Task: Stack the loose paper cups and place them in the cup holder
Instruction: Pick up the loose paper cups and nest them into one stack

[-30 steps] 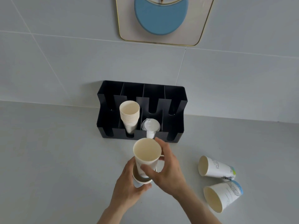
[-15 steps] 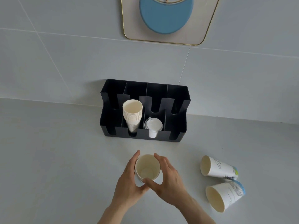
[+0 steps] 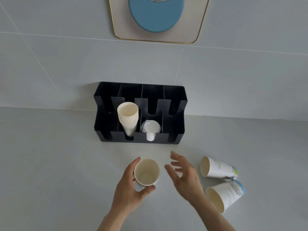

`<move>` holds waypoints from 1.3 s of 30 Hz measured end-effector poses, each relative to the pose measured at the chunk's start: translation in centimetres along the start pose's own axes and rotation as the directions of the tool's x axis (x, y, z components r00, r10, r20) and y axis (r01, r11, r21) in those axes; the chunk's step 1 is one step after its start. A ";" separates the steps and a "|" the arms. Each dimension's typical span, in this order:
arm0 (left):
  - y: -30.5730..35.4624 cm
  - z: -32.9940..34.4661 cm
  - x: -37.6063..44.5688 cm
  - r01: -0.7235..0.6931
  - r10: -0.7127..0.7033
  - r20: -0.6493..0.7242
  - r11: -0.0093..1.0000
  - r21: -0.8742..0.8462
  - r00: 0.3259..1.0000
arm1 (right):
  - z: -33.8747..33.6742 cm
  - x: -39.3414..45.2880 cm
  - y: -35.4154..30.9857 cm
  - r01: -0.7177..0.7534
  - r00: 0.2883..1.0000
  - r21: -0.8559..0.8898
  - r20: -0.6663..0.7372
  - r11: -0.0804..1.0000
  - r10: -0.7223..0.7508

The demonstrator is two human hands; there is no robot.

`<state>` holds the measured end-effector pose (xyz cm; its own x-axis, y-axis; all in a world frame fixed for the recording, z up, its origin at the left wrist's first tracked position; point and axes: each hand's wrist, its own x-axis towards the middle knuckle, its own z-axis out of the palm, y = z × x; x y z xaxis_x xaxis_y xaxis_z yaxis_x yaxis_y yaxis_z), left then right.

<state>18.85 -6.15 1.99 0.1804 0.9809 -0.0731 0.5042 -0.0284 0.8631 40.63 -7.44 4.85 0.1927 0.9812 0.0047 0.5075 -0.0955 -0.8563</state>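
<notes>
The left hand [image 3: 131,185] wraps the nested paper cups [image 3: 146,172], thumb at the near rim and fingers round the far side, holding them mouth-up just over the counter [image 3: 50,172]. The right hand [image 3: 183,174] is released, fingers spread and holding nothing, between that stack and the two loose cups lying on their sides: the farther printed cup [image 3: 216,167] and the nearer printed cup [image 3: 225,195], which lie close together, possibly touching.

The step in hand looks like fetching the next loose cup. It would go best by taking the farther one around its wall, turning it upright and lowering it straight into the held stack, rims level so it seats without buckling.

The black cup holder [image 3: 176,124] stands against the wall, well apart from the hands. Its second compartment from the left holds a stack of cups [image 3: 128,117]; white lids [image 3: 150,127] sit in the third. The outer compartments look empty. The counter between hands and holder is bare, leaving free room to carry.
</notes>
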 end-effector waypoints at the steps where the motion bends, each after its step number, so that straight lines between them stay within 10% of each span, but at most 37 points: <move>1: 0.1 0.1 0.0 0.006 -0.006 0.004 1.000 -0.008 1.000 | -1.2 0.4 0.6 -0.033 0.997 0.001 -0.064 0.999 0.033; 8: 0.9 1.3 0.1 0.023 -0.023 0.008 0.999 -0.044 1.000 | -8.5 3.0 6.5 -0.102 0.973 -0.393 -0.229 0.914 0.011; 20: 1.9 2.7 0.4 0.039 -0.039 0.008 0.998 -0.045 0.999 | -11.3 3.7 12.6 -0.070 0.983 -0.713 0.071 0.697 0.171; 28: 2.5 2.4 0.7 0.065 -0.064 0.021 0.997 -0.033 0.998 | -10.2 5.8 4.7 0.018 0.996 -0.143 -0.080 0.990 -0.030; 39: 2.1 1.9 0.9 0.085 -0.084 0.042 0.995 -0.041 0.996 | -5.2 4.7 -5.8 0.241 0.947 0.245 0.153 0.939 -0.282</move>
<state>21.63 -5.72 2.78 0.1727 0.9709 -0.1658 0.4825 0.0634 0.8736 42.94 -3.15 12.56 -0.0891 0.9819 0.1673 0.3177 0.1872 -0.9295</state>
